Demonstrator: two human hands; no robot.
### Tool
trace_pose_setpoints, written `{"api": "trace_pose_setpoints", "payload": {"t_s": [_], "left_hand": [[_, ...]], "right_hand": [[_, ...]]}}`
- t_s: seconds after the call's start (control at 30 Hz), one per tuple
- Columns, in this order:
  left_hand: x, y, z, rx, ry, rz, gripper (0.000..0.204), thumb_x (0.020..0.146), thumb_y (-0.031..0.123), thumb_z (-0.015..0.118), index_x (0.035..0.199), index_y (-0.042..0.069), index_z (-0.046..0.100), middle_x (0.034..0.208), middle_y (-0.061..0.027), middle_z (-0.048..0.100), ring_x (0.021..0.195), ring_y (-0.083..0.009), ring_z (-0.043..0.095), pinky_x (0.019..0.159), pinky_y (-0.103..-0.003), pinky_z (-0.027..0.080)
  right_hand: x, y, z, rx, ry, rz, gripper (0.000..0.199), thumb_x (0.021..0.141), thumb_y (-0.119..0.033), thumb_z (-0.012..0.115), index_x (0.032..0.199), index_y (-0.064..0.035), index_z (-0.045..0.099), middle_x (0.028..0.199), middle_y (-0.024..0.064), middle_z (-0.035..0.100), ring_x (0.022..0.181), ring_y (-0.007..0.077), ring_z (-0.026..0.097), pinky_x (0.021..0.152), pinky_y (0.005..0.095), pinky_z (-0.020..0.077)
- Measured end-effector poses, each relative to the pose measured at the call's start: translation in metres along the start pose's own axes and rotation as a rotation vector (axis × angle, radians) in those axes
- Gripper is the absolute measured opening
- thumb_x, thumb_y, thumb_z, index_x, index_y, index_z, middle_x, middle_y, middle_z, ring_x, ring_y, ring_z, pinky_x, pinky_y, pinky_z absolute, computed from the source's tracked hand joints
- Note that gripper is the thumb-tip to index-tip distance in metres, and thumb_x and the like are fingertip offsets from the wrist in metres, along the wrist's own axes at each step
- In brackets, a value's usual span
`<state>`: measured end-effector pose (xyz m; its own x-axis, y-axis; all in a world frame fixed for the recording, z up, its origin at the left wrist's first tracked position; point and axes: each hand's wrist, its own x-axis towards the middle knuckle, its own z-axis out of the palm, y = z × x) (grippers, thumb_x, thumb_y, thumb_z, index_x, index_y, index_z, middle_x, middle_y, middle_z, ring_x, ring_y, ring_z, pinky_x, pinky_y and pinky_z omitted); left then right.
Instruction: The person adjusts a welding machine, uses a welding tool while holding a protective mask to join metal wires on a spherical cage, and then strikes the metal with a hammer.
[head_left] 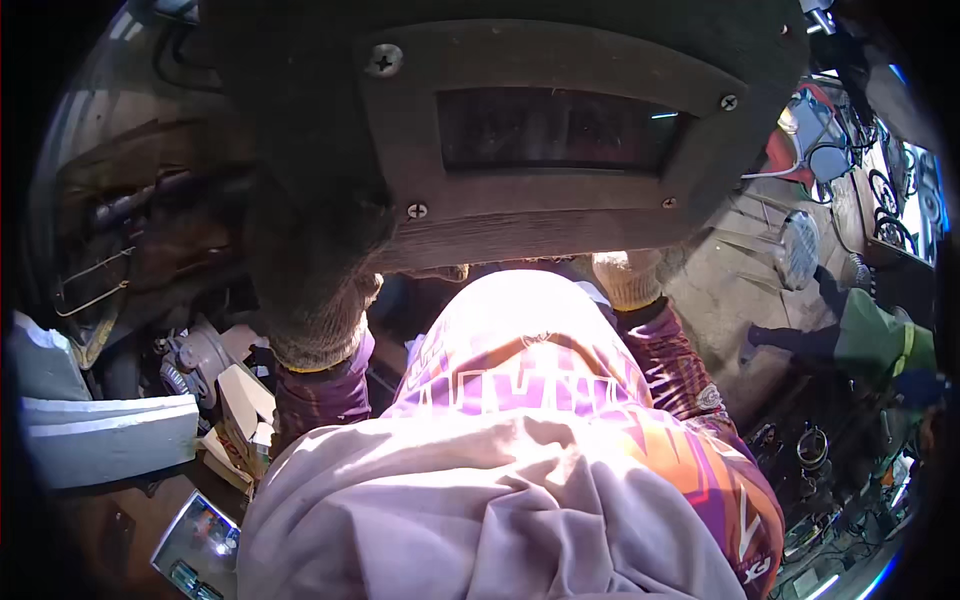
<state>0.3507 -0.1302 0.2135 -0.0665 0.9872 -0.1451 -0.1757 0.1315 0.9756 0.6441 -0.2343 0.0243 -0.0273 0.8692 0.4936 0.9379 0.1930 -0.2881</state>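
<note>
A dark welding shield point(530, 222) fills the upper middle, close in front of me. It has a framed dark glass window point(560, 130) held by screws. My left hand point(335, 315), in a knitted work glove with a yellow-edged cuff, reaches up at the shield's lower left. Pale glove fingertips show just under the shield's bottom edge, but most of the fingers are hidden or in deep shadow. My right hand point(628, 280), gloved alike, sits below the shield's lower right edge, its fingers covered by the shield. What either hand grips cannot be seen.
White foam-like blocks point(110, 440) and torn cardboard point(240, 410) lie at the left. Below them is a shiny framed panel point(205, 535). A round ribbed object point(798, 250) stands on the floor at the right, near a green cloth-like item point(875, 330), cables and cluttered parts.
</note>
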Motion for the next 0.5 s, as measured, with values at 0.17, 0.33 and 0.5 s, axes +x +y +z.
{"api": "trace_pose_setpoints", "payload": {"t_s": [0.17,0.33,0.5], "left_hand": [[0.008,-0.008,-0.026,0.930,-0.080,0.767,0.031,0.090,0.005,0.069,0.119,-0.002,0.064,0.114,-0.0146,0.067,0.103,-0.0209,0.066,0.092,-0.032,0.054],[0.009,-0.005,-0.023,1.002,-0.165,1.119,0.031,0.091,0.009,0.068,0.120,0.001,0.065,0.119,-0.0143,0.066,0.108,-0.0268,0.065,0.097,-0.038,0.052],[0.009,0.006,-0.024,1.223,-0.188,1.400,0.038,0.086,0.027,0.075,0.119,0.010,0.067,0.120,-0.0079,0.066,0.114,-0.0343,0.062,0.101,-0.052,0.048]], "right_hand": [[-0.002,0.001,0.001,0.005,-0.046,0.001,0.024,0.078,-0.014,0.069,0.102,-0.0090,0.071,0.095,0.0116,0.071,0.085,0.0333,0.068,0.076,0.0439,0.0552],[0.004,-0.002,-0.005,0.095,-0.014,-0.012,0.025,0.077,-0.012,0.069,0.101,-0.0087,0.071,0.096,0.0109,0.070,0.083,0.0323,0.068,0.074,0.0435,0.0555],[-0.005,0.002,0.001,-0.049,-0.059,-0.033,0.022,0.076,-0.012,0.070,0.098,-0.0087,0.071,0.091,0.0099,0.070,0.081,0.0305,0.068,0.071,0.0419,0.0559]]}}
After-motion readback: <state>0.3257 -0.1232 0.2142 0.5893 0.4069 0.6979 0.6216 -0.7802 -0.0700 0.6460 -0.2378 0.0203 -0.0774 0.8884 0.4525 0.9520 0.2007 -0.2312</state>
